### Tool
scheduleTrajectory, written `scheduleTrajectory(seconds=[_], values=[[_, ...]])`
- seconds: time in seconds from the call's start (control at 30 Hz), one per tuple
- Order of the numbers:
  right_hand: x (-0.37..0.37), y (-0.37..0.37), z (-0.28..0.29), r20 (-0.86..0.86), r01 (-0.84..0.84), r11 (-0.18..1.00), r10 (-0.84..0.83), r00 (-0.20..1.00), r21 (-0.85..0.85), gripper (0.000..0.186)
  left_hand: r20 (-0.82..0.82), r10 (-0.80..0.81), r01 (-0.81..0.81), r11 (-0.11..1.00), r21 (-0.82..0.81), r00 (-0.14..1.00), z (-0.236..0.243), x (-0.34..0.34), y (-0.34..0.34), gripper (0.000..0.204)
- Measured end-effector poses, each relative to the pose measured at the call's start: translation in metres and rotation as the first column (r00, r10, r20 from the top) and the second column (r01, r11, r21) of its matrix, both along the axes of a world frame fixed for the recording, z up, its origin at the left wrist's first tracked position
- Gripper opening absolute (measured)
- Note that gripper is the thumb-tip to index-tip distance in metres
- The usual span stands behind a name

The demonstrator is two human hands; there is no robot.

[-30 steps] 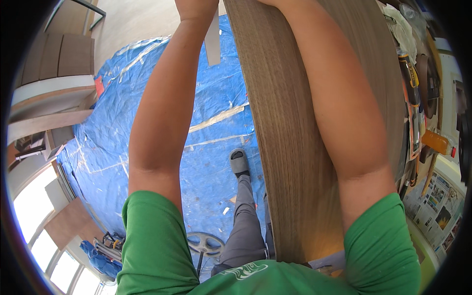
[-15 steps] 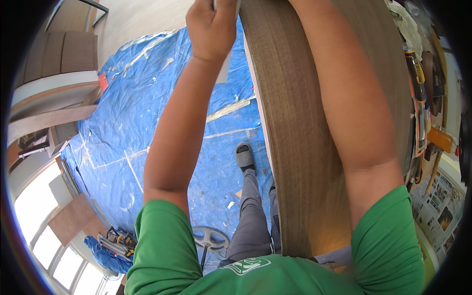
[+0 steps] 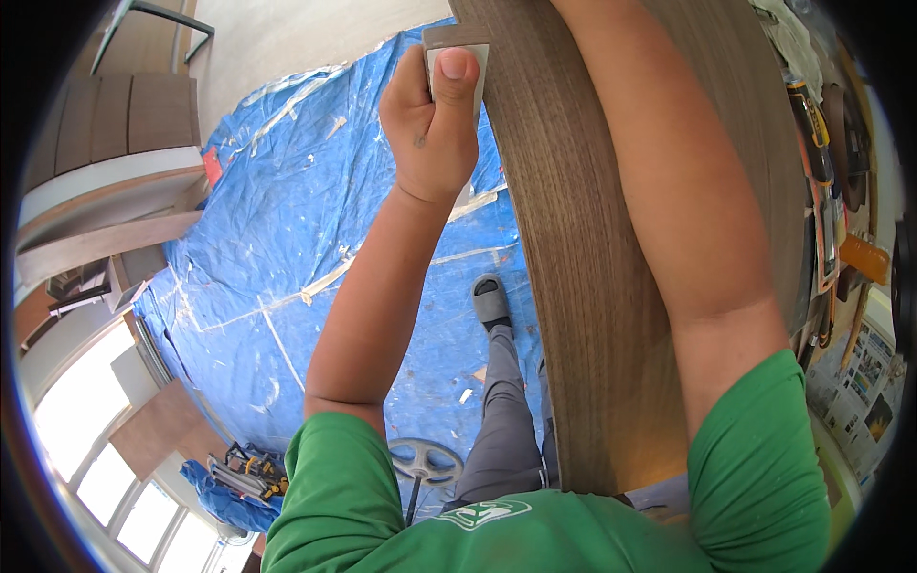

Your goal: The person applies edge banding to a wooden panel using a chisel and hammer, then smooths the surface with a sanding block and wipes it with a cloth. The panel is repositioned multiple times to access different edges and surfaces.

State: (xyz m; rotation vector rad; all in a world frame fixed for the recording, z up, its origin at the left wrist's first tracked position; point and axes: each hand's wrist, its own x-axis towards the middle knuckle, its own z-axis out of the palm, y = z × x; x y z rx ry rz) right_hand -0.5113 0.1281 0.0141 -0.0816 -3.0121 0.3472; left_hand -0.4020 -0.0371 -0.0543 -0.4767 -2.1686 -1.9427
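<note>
My left hand (image 3: 432, 134) is closed on a small flat block (image 3: 455, 37), its thumb pressed onto the face. The block has a brown end and a pale sheet over its face; this may be sandpaper, but I cannot tell for sure. Just right of this hand runs the long edge of a brown wood-grain panel (image 3: 564, 239). Over the panel my right forearm (image 3: 688, 191) reaches away toward the far side. The right hand itself lies beyond the upper rim, so its fingers are hidden.
A crumpled blue tarp (image 3: 277, 210) with tape strips covers the floor at left. A round spoked metal base (image 3: 425, 461) stands near my legs. Along the panel's right side are tools and an orange handle (image 3: 864, 260). Brown boards (image 3: 105, 115) stand at far left.
My left hand has come down toward me from the upper rim, bringing the block into view. The view has shifted slightly, while my right forearm stays over the panel.
</note>
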Motion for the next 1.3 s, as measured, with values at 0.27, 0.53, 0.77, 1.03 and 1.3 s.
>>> scheduleTrajectory(seconds=[0.27,0.53,0.77,1.03,1.3], values=[[0.004,-0.002,0.003,-0.018,0.014,0.998,-0.015,1.0,-0.056,0.048,0.009,0.055,-0.055,0.995,0.089,0.998,0.001,0.017,0.004,0.053],[0.002,-0.003,0.0,-0.025,0.009,0.998,-0.011,1.0,-0.059,0.05,-0.014,0.047,-0.046,0.997,0.068,0.999,0.003,0.053,-0.001,0.05],[-0.005,0.001,-0.012,-0.048,0.004,1.0,-0.003,0.999,0.027,0.05,0.021,-0.084,0.084,0.996,-0.021,0.996,0.002,0.106,-0.019,0.059],[-0.027,0.022,-0.031,-0.089,-0.158,0.96,0.183,0.979,0.233,0.046,0.098,-0.087,0.09,0.995,-0.032,0.991,0.0,0.15,-0.036,0.071],[-0.003,0.016,-0.019,-0.24,-0.142,0.97,0.188,0.952,0.195,0.039,0.415,-0.116,0.041,0.982,0.186,0.902,0.001,0.122,-0.023,0.07]])
